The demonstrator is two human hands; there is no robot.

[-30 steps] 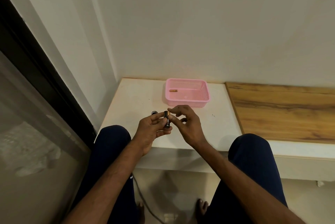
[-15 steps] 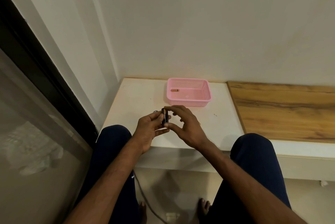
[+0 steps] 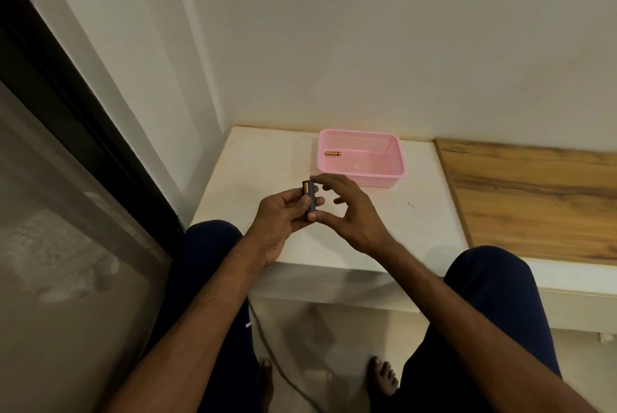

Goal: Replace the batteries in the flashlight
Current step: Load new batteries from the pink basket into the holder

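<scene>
My left hand (image 3: 277, 222) grips a small dark battery holder (image 3: 311, 200) upright above the white table (image 3: 260, 162). A gold-tipped battery (image 3: 305, 192) shows in the holder's left side. My right hand (image 3: 354, 219) pinches the holder lengthwise, index fingertip on its top end and thumb under its bottom end, the other fingers spread. A second gold battery (image 3: 333, 153) lies at the left inside the pink basket (image 3: 399, 158). No flashlight body is visible apart from this holder.
The pink basket stands at the back of the table, just beyond my hands. A wooden surface (image 3: 534, 199) adjoins the table on the right. A wall corner and a dark window frame (image 3: 83, 118) close the left. My knees sit under the front edge.
My right hand has shifted from fingering the holder's top to spanning it end to end with index finger and thumb. Both hands rose slightly; the small dark part on the table is now hidden.
</scene>
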